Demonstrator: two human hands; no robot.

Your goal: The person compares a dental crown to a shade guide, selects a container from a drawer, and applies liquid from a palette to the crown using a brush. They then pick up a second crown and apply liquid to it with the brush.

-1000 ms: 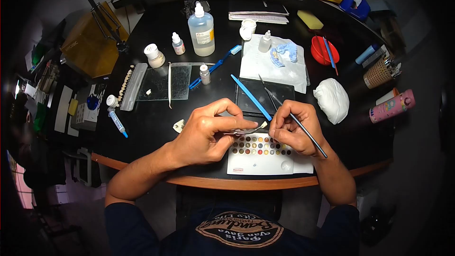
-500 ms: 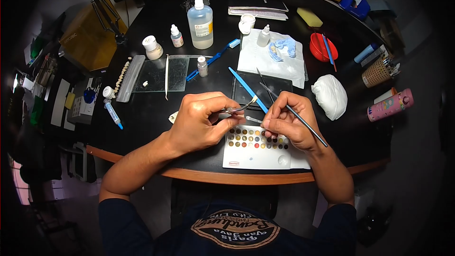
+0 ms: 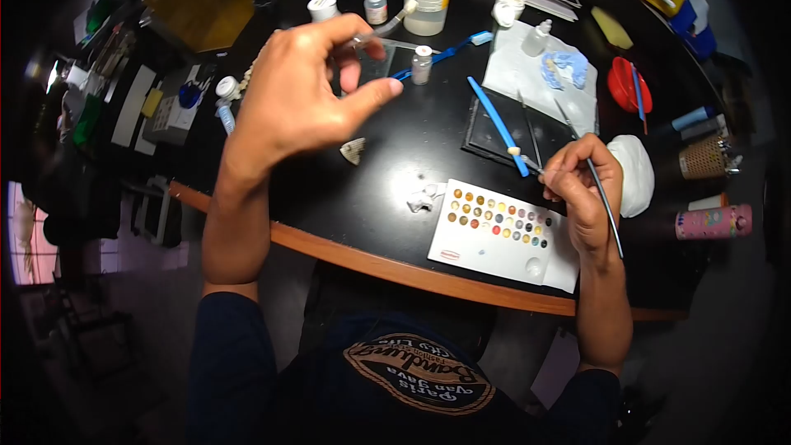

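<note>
My left hand (image 3: 301,91) is raised over the left of the desk, thumb spread away from the fingers. Between its fingers is a slim, curved grey tool (image 3: 386,30) with a small cream, tooth-like piece (image 3: 410,7) on the end. My right hand (image 3: 583,189) is closed around a dark paintbrush (image 3: 600,181), which slants upward past the fingers. Its fingertips also pinch a small silvery holder (image 3: 531,165), tipped with a cream tooth-like piece (image 3: 513,151). Left of that hand lies a white palette (image 3: 535,264) with rows of coloured wells.
A blue stick (image 3: 492,115) and another thin brush (image 3: 527,119) rest on a black box (image 3: 486,136). Tissue (image 3: 507,58) carries a dropper bottle (image 3: 537,37). Behind stand a large bottle (image 3: 428,0) and a small vial (image 3: 421,66). A red bowl (image 3: 626,78) and white bundle (image 3: 633,173) are right.
My left hand has swung up and left with its tool, away from my right hand. The view has turned, so the desk items appear farther right and higher.
</note>
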